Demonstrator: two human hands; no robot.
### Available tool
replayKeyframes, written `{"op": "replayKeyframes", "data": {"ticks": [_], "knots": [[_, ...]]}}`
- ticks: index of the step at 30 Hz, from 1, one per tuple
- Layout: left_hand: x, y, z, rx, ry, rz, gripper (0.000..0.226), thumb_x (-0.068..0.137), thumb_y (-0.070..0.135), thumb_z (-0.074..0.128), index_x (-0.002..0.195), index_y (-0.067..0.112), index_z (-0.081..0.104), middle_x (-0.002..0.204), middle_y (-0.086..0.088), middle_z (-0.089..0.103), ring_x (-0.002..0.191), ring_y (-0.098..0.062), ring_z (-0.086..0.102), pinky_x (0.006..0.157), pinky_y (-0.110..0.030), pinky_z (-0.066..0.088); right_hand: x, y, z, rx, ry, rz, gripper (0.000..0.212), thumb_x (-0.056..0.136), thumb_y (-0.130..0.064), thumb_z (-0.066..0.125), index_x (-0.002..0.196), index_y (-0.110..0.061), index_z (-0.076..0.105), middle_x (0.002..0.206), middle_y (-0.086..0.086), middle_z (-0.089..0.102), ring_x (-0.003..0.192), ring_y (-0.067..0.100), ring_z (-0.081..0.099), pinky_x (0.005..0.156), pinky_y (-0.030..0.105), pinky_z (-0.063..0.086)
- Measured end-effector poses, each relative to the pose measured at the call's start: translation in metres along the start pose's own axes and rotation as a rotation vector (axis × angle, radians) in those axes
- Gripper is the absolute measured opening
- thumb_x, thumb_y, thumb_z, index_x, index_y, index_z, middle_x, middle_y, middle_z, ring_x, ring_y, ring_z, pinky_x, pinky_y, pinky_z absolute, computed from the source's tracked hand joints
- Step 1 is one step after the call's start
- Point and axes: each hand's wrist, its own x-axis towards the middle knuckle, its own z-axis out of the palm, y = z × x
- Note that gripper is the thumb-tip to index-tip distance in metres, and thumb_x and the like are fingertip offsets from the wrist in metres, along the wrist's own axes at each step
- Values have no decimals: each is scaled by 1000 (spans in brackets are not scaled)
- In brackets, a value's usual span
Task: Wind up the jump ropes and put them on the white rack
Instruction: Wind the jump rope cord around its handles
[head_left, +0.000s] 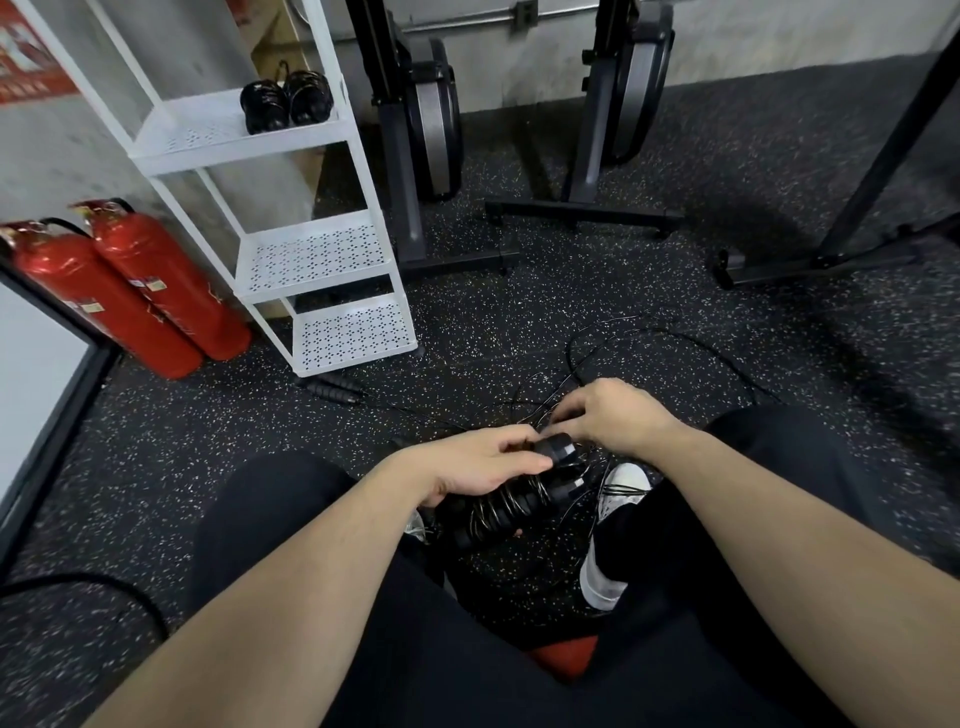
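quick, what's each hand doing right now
Left hand: grips the black jump rope handles, partly wound with cord.
Right hand: pinches the thin black cord.

No text can be read. A red sign (23, 57) on the wall at ten o'clock carries blurred pale marks, and the small labels on the two red fire extinguishers (130, 291) are too small to make out.

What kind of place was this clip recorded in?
Most likely a gym: speckled rubber flooring, two rowing machines stored upright by the wall, and wound jump ropes on a white rack.
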Motion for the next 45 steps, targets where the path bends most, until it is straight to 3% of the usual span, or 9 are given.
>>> {"op": "replayKeyframes", "data": {"ticks": [6,12,18,22,28,31,37,40,45], "knots": [[2,-1,0,-14,62,49,7,103,39,59,109,39,62,93,8,65,87,-10,58,82,-29,47,1,1,1,32,100,4,26,75,-67,75,86,-43,76,90,-19,72,84,5,64,76,28,53],[6,-1,0,81,85,-13,57,93,49,69,133,36,30,152,5,47,122,-19,59,107,-37,45,-1,-2,-1,71,133,29,29,72,-66,78,85,-41,77,75,-15,71,75,8,65,66,27,51],[16,-7,3,162,125,-18,94,79,67,70,156,37,25,151,0,53,129,-18,57,111,-34,43,-4,-13,5,40,127,-67,16,76,-61,77,79,-46,71,83,-19,71,81,2,64,77,26,52],[15,-6,0,246,224,-16,50,93,53,67,134,24,58,123,-1,68,105,-15,63,85,-28,50,-3,-14,9,109,78,-170,10,87,-47,74,95,-42,77,94,-20,74,89,1,66,88,30,54],[21,-11,0,141,404,-10,26,96,49,64,113,29,61,95,8,69,82,-10,64,71,-28,49,-3,-15,10,179,57,-245,28,97,-32,66,124,-37,70,116,-17,71,100,-2,63,96,24,50],[23,-12,0,120,500,-15,27,97,50,62,114,29,61,97,8,68,83,-8,62,74,-29,48,-3,-16,8,237,77,-201,27,98,-32,65,122,-42,58,107,-16,70,65,-11,58,66,20,43],[24,-13,0,26,610,-51,49,96,61,57,131,26,59,111,8,67,103,-14,62,81,-30,46,3,-10,12,214,55,-103,11,102,-35,56,112,-33,61,84,-5,68,57,12,55,55,29,45],[23,-7,2,-182,641,-74,58,96,69,50,133,25,60,120,3,67,104,-14,62,80,-30,47,-3,-18,10,153,150,-216,13,103,-34,55,110,-27,63,81,-13,63,61,3,51,64,30,41],[20,-1,1,-466,611,-199,78,78,91,46,130,35,59,122,1,66,109,-25,66,95,-48,58,-9,-27,11,134,185,-393,14,101,-32,59,109,-25,68,107,-16,71,96,8,63,88,32,50]]}}
